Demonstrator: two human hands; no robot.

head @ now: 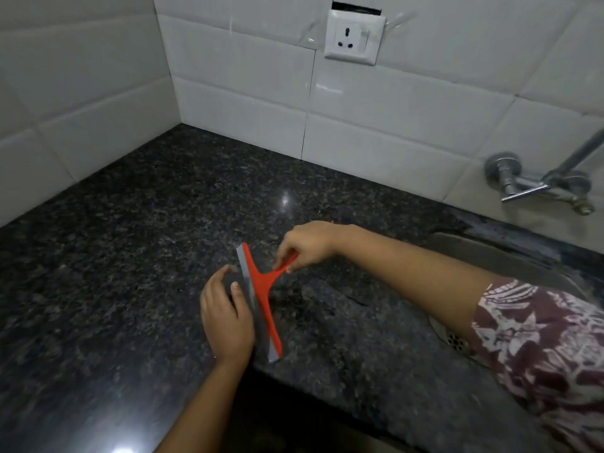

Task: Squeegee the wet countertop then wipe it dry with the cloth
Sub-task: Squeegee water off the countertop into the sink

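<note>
— Where's the squeegee (261, 291)?
— On the speckled dark granite desk (130, 240), near its front edge. It's a red plastic T with a long grey rubber blade, and its handle points toward the steel sink (510, 266).
— And the grips?
— The right grip (307, 243) pinches the stubby handle between thumb and curled fingers. The left grip (227, 318) holds nothing. Its fingers lie nearly straight along the blade, with the thumb against the rubber.
— Behind?
— Glossy white tiles (245, 93), a square socket (354, 37) and a chrome tap (536, 184).
</note>
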